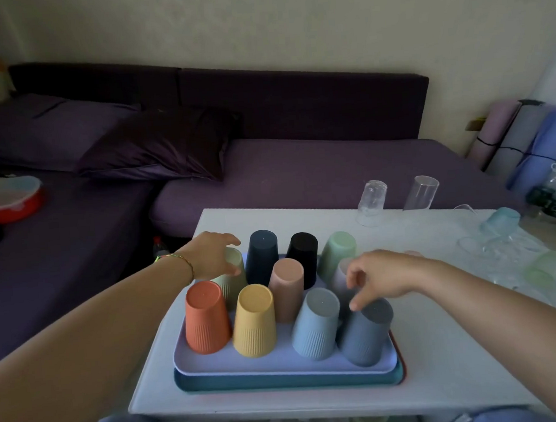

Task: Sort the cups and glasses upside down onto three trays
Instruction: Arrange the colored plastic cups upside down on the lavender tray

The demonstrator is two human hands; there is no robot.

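Several coloured plastic cups stand upside down on a lilac tray [281,360], which lies on a teal tray [283,382] and a red tray [402,361]. My left hand [212,254] grips the pale green cup [235,280] at the tray's back left corner. Orange [206,316] and yellow [253,319] cups stand in front. My right hand [380,277] hovers with loosely bent fingers over a lavender cup [340,279], a fingertip touching the slate-blue cup [367,332]. Clear glasses [371,201] stand inverted at the table's far edge.
The white table [447,347] carries more clear glasses, a blue goblet [500,223] and a pale green cup [552,269] on its right side. A purple sofa [300,169] lies behind. Rolled mats [531,144] lean at the right wall.
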